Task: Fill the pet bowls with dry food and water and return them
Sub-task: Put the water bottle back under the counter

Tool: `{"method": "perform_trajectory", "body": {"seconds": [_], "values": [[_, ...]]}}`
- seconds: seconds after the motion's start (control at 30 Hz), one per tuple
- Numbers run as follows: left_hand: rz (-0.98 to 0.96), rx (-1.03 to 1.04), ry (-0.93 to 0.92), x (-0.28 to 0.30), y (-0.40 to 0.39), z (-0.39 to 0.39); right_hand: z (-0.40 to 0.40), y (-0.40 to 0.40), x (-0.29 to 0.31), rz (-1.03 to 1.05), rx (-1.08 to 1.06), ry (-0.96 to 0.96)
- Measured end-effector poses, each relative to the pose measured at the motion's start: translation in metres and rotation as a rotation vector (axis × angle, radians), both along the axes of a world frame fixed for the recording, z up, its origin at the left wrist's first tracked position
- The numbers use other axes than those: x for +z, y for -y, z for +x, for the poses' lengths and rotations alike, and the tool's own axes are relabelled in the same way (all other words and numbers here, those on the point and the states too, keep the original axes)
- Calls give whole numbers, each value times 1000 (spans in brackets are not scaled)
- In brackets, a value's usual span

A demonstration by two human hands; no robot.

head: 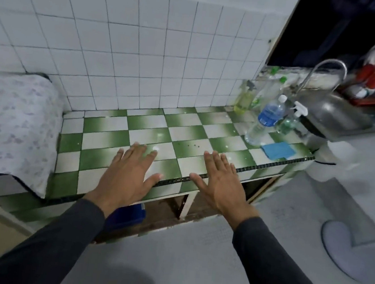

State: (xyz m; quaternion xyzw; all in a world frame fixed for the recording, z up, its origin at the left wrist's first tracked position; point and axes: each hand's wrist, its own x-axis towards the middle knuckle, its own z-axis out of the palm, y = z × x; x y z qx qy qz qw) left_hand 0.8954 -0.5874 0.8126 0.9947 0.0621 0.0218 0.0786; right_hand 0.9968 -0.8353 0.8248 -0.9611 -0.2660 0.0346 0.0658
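Head view. Left hand point(129, 172) and right hand point(221, 182) are held flat, fingers straight and spread, each grip apart and holding nothing, over the front edge of the green-and-white checkered table point(103, 130) at frame centre. No pet bowl can be made out. A water bottle point(266, 120) stands at right, beside a blue cloth point(278, 149) and sink point(332, 111).

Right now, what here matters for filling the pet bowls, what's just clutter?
Job: water bottle, tap, sink, both open hands: left hand, right hand. No bowls visible.
Clutter: blue cloth, spray bottle, yellow spray bottle, dish rack.
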Motion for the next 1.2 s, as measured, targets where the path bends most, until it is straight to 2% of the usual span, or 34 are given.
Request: {"method": "perform_trajectory", "body": {"seconds": [0.43,0.73,1.2], "values": [[59,-231,36,16,103,166,107,115,22,77,-230,37],[33,-256,53,16,186,283,210,195,43,106,-265,29],[3,-256,64,-15,221,414,360,221,26,283,-283,-25]]}}
